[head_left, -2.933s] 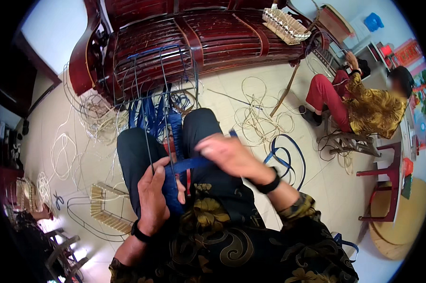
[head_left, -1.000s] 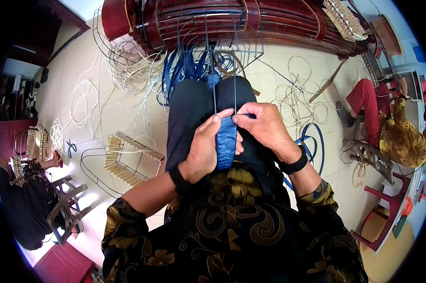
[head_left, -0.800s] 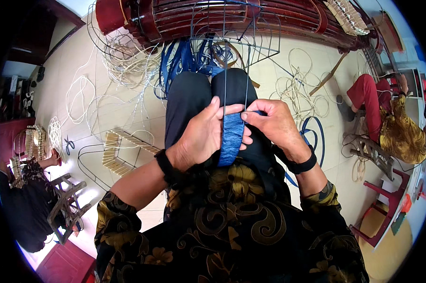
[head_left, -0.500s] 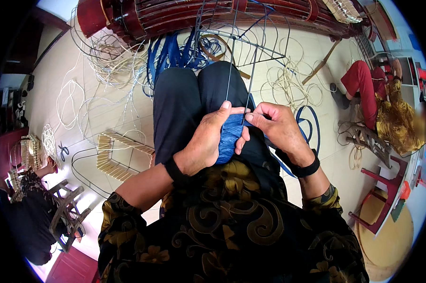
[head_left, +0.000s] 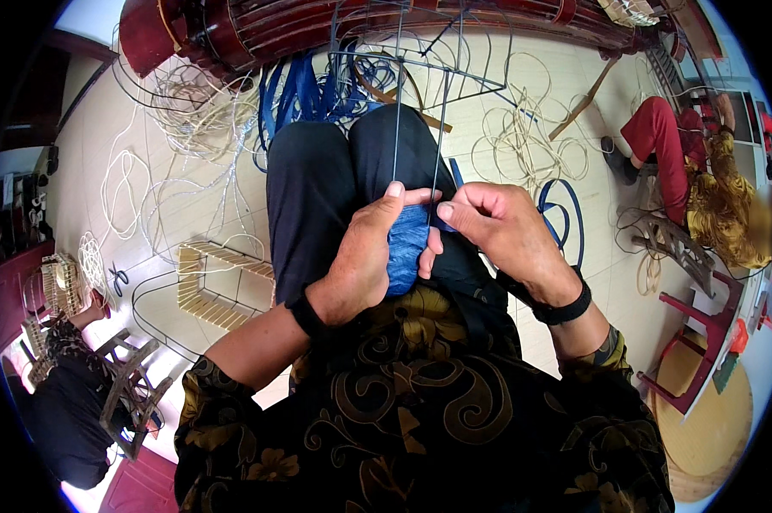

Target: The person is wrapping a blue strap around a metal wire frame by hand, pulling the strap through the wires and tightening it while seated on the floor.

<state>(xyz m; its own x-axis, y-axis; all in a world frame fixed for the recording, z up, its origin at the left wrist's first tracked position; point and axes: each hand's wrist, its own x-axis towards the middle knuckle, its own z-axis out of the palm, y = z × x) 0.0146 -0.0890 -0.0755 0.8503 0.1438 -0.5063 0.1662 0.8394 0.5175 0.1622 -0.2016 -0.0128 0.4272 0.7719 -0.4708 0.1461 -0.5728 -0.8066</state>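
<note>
A dark wire frame [head_left: 471, 85] reaches from over the floor back into my lap, two long rods running between my hands. Blue woven strip [head_left: 407, 248] covers the near end of it in a dense band. My left hand [head_left: 360, 256] is wrapped round this band, thumb on its left side and fingers curling out to the right. Just right of it, my right hand [head_left: 497, 227] has thumb and forefinger pinched at the right rod near the band's top edge, on a blue strip that is mostly hidden by the fingers.
A dark red wooden bench [head_left: 283, 34] spans the top. Loose pale cords [head_left: 189, 111] and blue strips [head_left: 305, 94] lie on the floor. A partly wrapped frame [head_left: 189, 291] and scissors [head_left: 119, 275] are left. Co-workers sit left [head_left: 65, 427] and right [head_left: 719, 214], near a red stool [head_left: 689, 312].
Earlier my right hand was moving over a flat blue strip; now it pinches at the rod. The frame's far end has swung rightward since then, and my left hand still grips the band.
</note>
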